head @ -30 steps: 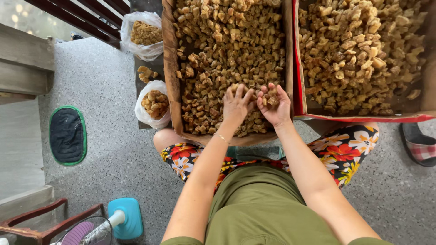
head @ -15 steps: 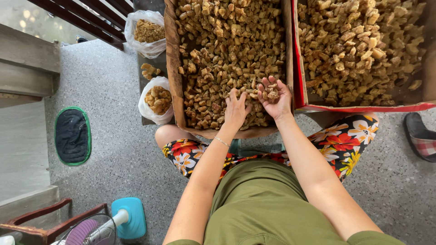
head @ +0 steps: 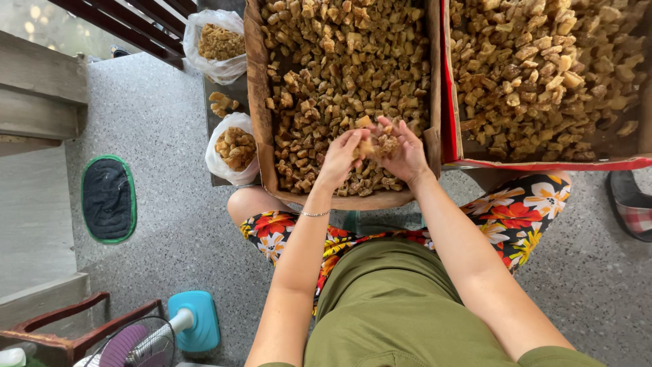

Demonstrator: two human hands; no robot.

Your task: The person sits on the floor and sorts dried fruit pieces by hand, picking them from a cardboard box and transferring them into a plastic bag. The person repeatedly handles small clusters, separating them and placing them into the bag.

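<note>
Step in hand: sorting. Your left hand [head: 341, 158] and right hand [head: 401, 151] meet over the near edge of the brown cardboard box [head: 257, 129], fingers curled about a small clutch of dried brown pieces [head: 372, 141] lifted off the heap. The next move seems to call for parting one piece without spilling the rest. Count: two boxes, the second red-edged [head: 543, 165]; two plastic bags [head: 234, 146].
</note>
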